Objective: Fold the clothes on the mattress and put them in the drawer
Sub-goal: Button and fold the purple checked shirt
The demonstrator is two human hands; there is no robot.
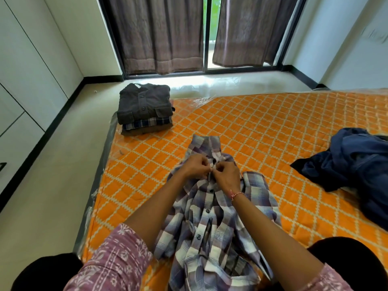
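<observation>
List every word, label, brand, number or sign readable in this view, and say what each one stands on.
None can be read.
A pale tag shows at the collar of the dark folded shirt atop the stack; any print on it is too small to read.
No print shows on the plaid shirt that both hands pinch, the blue clothes or the mattress.

The scene is being viewed from a single wide-angle head-worn camera, being aimed forward and down over the orange diamond-quilted mattress. The near foreground is being framed closely, while the brown curtained sliding window is being seen farther off.
</observation>
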